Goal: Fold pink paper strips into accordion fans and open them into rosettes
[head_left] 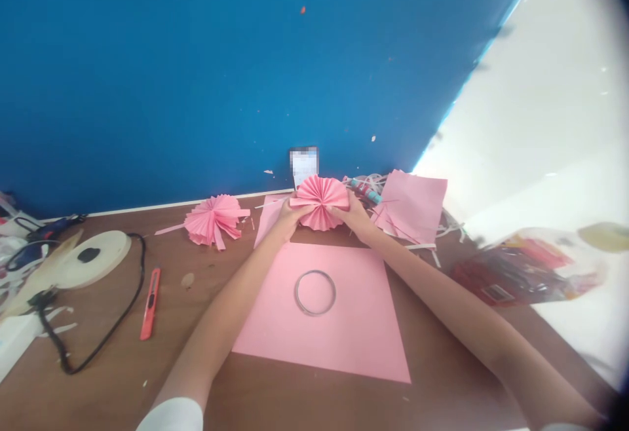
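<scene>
Both my hands hold a pleated pink paper fan rosette (pixel 320 199) near the far edge of the brown table, against the blue wall. My left hand (pixel 289 216) grips its left side and my right hand (pixel 354 213) grips its right side. In front of my arms lies a flat pink paper sheet (pixel 344 333) with a metal ring (pixel 315 292) resting on it. A second pleated pink fan (pixel 214 220) lies on the table to the left.
A red utility knife (pixel 150 303), a black cable (pixel 111 326) and a white tape roll (pixel 91 257) lie at the left. More pink sheets (pixel 413 205), paper strips and a glue tube (pixel 366 190) are behind at the right. A clear plastic bag (pixel 521 267) sits far right.
</scene>
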A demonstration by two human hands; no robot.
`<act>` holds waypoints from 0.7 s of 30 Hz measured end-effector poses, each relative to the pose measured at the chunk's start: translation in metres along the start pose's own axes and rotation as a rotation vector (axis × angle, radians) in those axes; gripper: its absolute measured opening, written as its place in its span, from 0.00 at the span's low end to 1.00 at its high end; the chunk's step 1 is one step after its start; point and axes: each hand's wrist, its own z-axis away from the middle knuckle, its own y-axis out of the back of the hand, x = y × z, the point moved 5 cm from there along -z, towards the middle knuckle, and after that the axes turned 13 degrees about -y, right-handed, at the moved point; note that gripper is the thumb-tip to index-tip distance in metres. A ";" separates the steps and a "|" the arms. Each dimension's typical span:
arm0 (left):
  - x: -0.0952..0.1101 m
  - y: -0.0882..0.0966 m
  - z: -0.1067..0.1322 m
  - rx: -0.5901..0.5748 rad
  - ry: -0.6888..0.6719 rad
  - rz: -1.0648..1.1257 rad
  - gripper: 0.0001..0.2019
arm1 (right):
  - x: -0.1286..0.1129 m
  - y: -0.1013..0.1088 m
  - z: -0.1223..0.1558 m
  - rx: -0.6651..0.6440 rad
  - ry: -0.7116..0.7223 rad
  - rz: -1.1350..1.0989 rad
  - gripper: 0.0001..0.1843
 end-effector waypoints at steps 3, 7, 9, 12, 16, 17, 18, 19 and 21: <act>0.001 -0.009 0.006 -0.157 0.090 -0.016 0.24 | -0.007 0.011 0.000 0.138 0.040 -0.057 0.42; 0.003 -0.018 0.013 -0.308 0.198 0.080 0.26 | -0.013 0.016 -0.002 0.066 0.005 -0.135 0.43; 0.003 -0.019 0.011 -0.287 0.191 0.134 0.27 | -0.016 0.015 -0.002 -0.012 -0.014 -0.104 0.42; -0.001 -0.017 0.007 -0.191 0.157 0.135 0.27 | -0.020 0.012 -0.001 -0.062 0.022 0.016 0.38; -0.012 -0.014 0.003 -0.091 0.122 0.012 0.29 | -0.024 0.011 -0.001 -0.027 0.127 0.131 0.36; -0.014 -0.014 0.002 -0.083 0.115 -0.018 0.28 | -0.024 0.011 -0.001 -0.018 0.134 0.134 0.36; -0.016 -0.015 0.002 -0.082 0.109 -0.041 0.27 | -0.023 0.011 -0.002 -0.009 0.134 0.130 0.37; -0.017 -0.015 0.002 -0.081 0.103 -0.056 0.25 | -0.023 0.012 -0.002 0.004 0.131 0.120 0.38; -0.019 -0.016 0.003 -0.079 0.096 -0.065 0.22 | -0.024 0.013 -0.001 0.023 0.129 0.106 0.40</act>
